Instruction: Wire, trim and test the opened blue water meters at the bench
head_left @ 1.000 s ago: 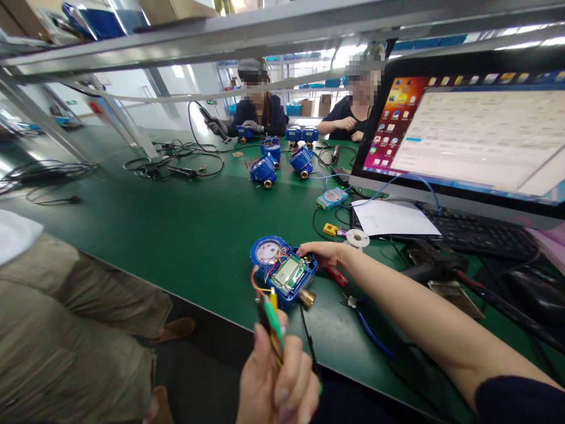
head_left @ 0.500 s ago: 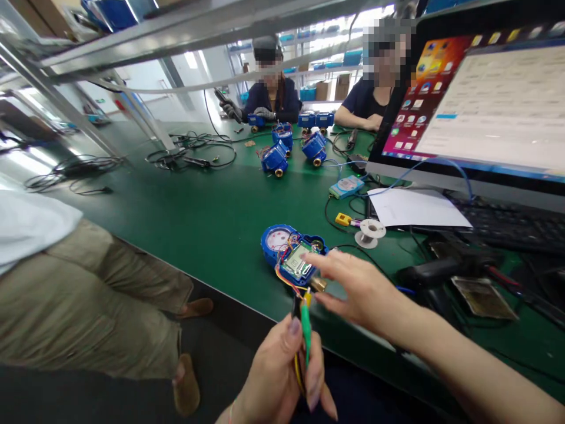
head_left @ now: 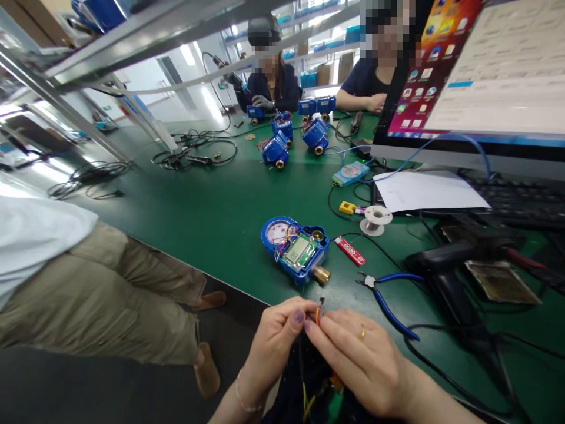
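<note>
My left hand (head_left: 278,333) and my right hand (head_left: 366,356) meet near the table's front edge. Both are closed, fingertips pinched around thin red and yellow wires (head_left: 318,316) with a small dark tip sticking up. Part of the wires is hidden by my fingers. Below my hands, yellow and dark leads (head_left: 304,394) hang down over my lap. Just beyond, untouched, lies a blue water meter (head_left: 300,274) with its casing open. It shows a round dial (head_left: 279,231), a green circuit board with a lit display (head_left: 296,252), and a brass fitting (head_left: 322,274).
Right of the meter lie a red-and-white battery (head_left: 351,251), blue-handled pliers (head_left: 388,294), a solder spool (head_left: 376,219) and a black handheld scanner (head_left: 445,271). Further back are several blue meters (head_left: 276,148), a cable tangle (head_left: 194,150) and a monitor (head_left: 481,82). Two people sit opposite; another stands left.
My right hand has withdrawn from the meter's board towards my left hand. The green clip has left my left hand's grip; both hands now pinch the wires. The pliers and battery have come into view.
</note>
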`<state>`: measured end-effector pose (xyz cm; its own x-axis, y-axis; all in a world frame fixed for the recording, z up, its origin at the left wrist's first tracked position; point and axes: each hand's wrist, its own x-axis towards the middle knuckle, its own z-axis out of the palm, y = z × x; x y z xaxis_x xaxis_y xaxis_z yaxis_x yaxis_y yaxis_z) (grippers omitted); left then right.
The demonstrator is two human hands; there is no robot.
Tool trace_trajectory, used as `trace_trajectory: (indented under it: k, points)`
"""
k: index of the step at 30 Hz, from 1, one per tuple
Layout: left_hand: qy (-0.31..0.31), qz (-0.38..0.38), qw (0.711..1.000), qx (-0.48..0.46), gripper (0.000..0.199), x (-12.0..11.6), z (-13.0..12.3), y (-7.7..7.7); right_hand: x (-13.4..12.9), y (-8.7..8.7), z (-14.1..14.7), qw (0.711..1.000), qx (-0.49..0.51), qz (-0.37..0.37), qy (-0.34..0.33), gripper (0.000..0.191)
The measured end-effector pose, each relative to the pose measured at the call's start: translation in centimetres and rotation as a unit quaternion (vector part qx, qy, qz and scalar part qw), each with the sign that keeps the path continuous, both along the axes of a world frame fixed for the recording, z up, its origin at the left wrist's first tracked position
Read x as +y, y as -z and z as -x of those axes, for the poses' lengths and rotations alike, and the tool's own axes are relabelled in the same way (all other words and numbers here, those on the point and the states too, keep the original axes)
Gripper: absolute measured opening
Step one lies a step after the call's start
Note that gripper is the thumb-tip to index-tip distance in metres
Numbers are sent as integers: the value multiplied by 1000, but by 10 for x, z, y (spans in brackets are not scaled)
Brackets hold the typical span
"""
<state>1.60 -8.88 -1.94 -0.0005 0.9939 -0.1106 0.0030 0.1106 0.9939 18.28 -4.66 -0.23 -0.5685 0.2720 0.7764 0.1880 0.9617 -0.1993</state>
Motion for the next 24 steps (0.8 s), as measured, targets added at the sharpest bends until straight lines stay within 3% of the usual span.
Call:
trace_trajectory:
  k: [5, 6, 8, 11, 13, 16, 19, 22, 24]
  points:
    - [-44, 8, 999, -23, 22, 0, -7, 7, -3, 11, 6, 1000, 10, 27, 13, 32]
    - [-60, -11, 998, -7, 19, -1, -7, 9, -3, 14, 7, 998, 24, 47, 16, 30]
    - [-78, -110, 988, 74, 33, -3, -6, 14, -3, 20, 9, 995, 48, 90, 17, 25]
    - [-43, -312, 917, 244, 54, -4, -2, 21, -4, 24, 15, 988, 49, 145, 15, 19]
    - [-32, -410, 859, 304, 53, -2, 1, 23, -5, 23, 20, 986, 32, 162, 11, 19]
    - [-64, -495, 801, 330, 31, 3, 8, 24, -5, 16, 25, 987, 10, 159, -15, 19]
    - [-80, -522, 768, 362, 18, 5, 19, 25, -4, 8, 27, 988, -2, 148, -37, 17]
    - [-159, -526, 757, 352, 17, 9, 34, 28, 5, 9, 28, 988, 44, 132, 61, 18]
    - [-256, -515, 768, 283, 15, 16, 44, 29, 16, 16, 29, 968, 73, 160, 180, 37]
